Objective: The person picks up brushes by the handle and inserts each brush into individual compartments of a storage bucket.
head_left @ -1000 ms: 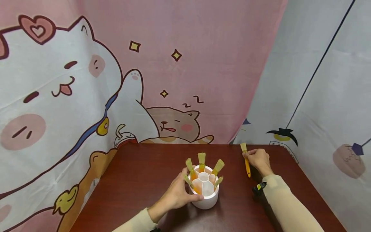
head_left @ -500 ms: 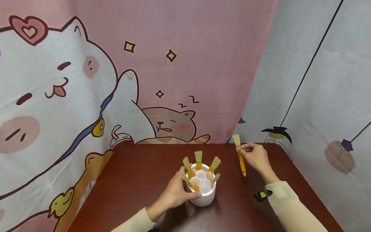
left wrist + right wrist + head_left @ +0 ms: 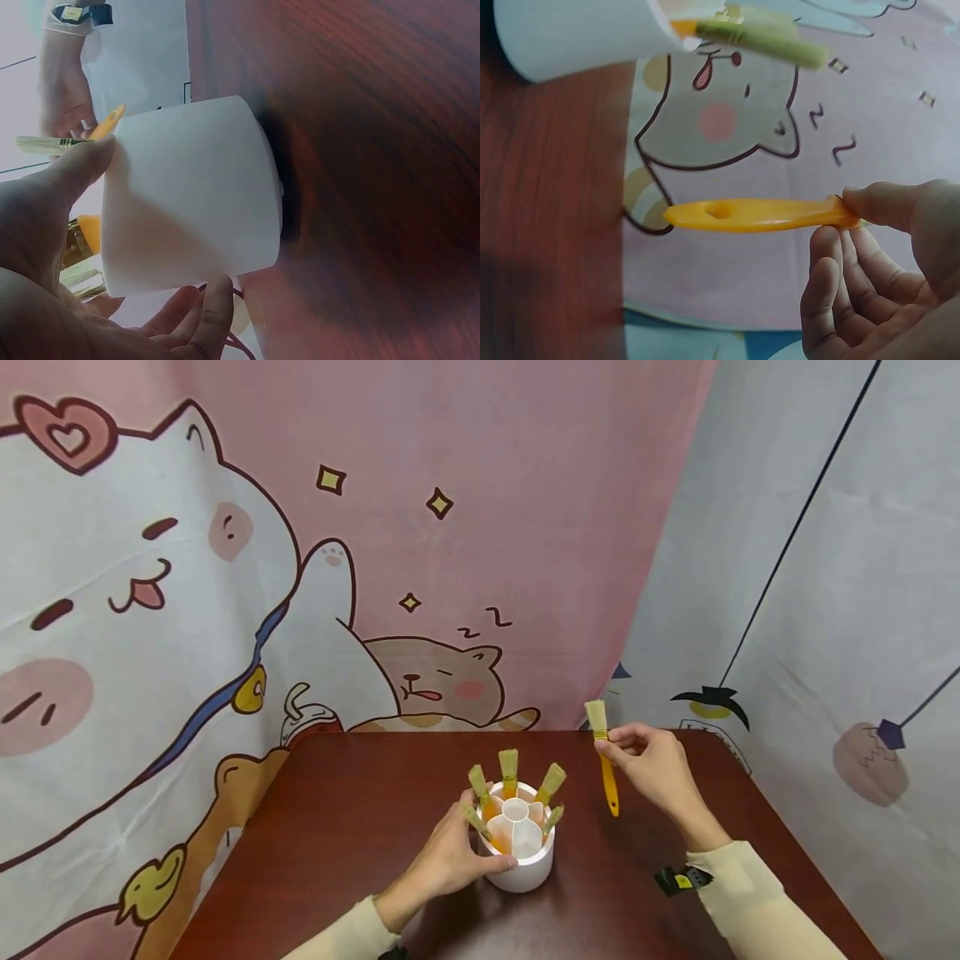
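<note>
My left hand (image 3: 442, 856) grips a round white holder (image 3: 525, 878) on the table, its thumb at the near rim and its fingers around the left side. Inside, petal-shaped compartments surround a central ring. Several paintbrushes (image 3: 508, 765) with pale bristles and orange handles stand in them, bristles up and leaning outward. Right of the holder, my right hand (image 3: 662, 772) pinches another paintbrush (image 3: 609, 783) near its ferrule, bristles up, yellow handle pointing down above the table. In the right wrist view the handle (image 3: 765, 216) shows clear of the table; its bristles are hidden by the hand.
The dark red-brown wooden table (image 3: 352, 793) bears the holder. A printed cartoon curtain (image 3: 555, 568) hangs behind its back edge and along both sides. A dark strap with a yellow-green patch (image 3: 682, 881) sits at my right wrist.
My right hand has lifted the paintbrush and carried it left, nearer the holder. My left hand keeps its grip on the holder. The head view has turned slightly to the right.
</note>
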`<control>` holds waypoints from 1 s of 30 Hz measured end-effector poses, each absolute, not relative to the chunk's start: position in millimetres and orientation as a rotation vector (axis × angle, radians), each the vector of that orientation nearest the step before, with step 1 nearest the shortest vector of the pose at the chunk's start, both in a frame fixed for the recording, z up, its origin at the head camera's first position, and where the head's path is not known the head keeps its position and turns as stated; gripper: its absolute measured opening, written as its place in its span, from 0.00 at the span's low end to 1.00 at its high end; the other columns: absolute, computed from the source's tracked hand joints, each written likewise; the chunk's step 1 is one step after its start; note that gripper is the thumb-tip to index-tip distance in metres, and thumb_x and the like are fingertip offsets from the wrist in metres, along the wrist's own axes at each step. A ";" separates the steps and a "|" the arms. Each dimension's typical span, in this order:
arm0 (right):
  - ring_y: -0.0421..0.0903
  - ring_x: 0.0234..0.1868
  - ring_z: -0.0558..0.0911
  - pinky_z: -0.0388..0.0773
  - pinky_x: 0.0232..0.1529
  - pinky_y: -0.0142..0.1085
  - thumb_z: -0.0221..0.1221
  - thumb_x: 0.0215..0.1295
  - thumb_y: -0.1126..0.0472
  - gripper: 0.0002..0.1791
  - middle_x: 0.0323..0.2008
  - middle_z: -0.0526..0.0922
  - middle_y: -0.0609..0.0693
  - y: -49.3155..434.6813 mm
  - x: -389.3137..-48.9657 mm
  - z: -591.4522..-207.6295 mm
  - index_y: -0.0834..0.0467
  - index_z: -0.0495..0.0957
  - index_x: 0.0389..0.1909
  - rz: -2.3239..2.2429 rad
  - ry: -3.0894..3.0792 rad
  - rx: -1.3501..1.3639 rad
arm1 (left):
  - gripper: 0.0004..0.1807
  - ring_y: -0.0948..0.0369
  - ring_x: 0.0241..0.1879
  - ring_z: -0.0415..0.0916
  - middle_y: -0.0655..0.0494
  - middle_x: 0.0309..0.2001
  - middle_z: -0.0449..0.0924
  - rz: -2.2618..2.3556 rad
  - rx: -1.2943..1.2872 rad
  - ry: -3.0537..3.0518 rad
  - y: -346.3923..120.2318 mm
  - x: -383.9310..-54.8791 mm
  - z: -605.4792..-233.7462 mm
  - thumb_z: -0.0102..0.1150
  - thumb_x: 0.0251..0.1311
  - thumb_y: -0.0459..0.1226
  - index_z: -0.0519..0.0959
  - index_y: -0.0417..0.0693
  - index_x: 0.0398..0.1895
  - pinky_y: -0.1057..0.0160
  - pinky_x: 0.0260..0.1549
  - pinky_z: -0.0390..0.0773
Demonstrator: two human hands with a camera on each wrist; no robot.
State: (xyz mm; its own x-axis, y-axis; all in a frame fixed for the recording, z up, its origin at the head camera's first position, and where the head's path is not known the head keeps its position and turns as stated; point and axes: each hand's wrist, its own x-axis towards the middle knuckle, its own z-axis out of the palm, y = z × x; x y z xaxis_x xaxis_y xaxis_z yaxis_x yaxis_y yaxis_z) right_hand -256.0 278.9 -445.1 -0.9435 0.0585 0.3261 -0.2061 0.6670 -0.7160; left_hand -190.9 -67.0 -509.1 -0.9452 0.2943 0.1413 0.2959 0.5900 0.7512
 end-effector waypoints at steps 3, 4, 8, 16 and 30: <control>0.45 0.34 0.88 0.82 0.31 0.32 0.71 0.66 0.37 0.21 0.36 0.92 0.49 272.6 -248.1 -435.9 0.51 0.87 0.43 1.166 -2.544 0.150 | 0.61 0.52 0.66 0.77 0.53 0.65 0.78 -1.326 -0.518 -2.804 -66.6 -190.9 -508.6 0.87 0.42 0.59 0.62 0.59 0.80 0.41 0.62 0.77; 0.45 0.34 0.87 0.82 0.31 0.32 0.72 0.66 0.37 0.21 0.35 0.92 0.48 270.6 -245.4 -432.7 0.51 0.87 0.42 1.167 -2.538 0.157 | 0.61 0.52 0.66 0.76 0.53 0.65 0.77 -1.329 -0.514 -2.807 -66.5 -191.1 -508.3 0.87 0.42 0.60 0.62 0.59 0.80 0.41 0.62 0.77; 0.44 0.32 0.86 0.81 0.29 0.33 0.72 0.65 0.38 0.19 0.34 0.91 0.46 262.0 -234.5 -420.2 0.48 0.87 0.41 1.163 -2.525 0.185 | 0.61 0.51 0.67 0.76 0.53 0.67 0.77 -1.342 -0.512 -2.810 -65.9 -191.5 -506.6 0.86 0.43 0.60 0.62 0.60 0.80 0.39 0.63 0.77; 0.43 0.31 0.85 0.81 0.29 0.34 0.73 0.65 0.39 0.16 0.32 0.89 0.44 243.1 -212.3 -401.6 0.46 0.87 0.40 1.202 -2.521 0.256 | 0.61 0.52 0.68 0.76 0.53 0.68 0.77 -1.355 -0.523 -2.807 -66.1 -191.3 -506.6 0.87 0.43 0.59 0.62 0.58 0.80 0.39 0.65 0.76; 0.42 0.27 0.85 0.84 0.29 0.35 0.76 0.64 0.46 0.11 0.30 0.88 0.41 214.1 -191.0 -391.9 0.45 0.85 0.38 1.343 -2.456 0.434 | 0.61 0.53 0.67 0.76 0.54 0.67 0.77 -1.377 -0.528 -2.809 -68.5 -192.6 -506.6 0.87 0.44 0.58 0.62 0.56 0.79 0.41 0.64 0.76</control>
State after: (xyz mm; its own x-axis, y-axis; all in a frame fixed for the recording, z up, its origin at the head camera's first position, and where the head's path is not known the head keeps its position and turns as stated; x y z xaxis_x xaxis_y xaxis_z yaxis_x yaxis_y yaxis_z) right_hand -191.0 214.1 -391.9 -0.9067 -0.1154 0.4057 -0.4038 0.5151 -0.7560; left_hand -192.6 -68.5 -506.6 -0.9441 0.3083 0.1170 0.2813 0.5678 0.7736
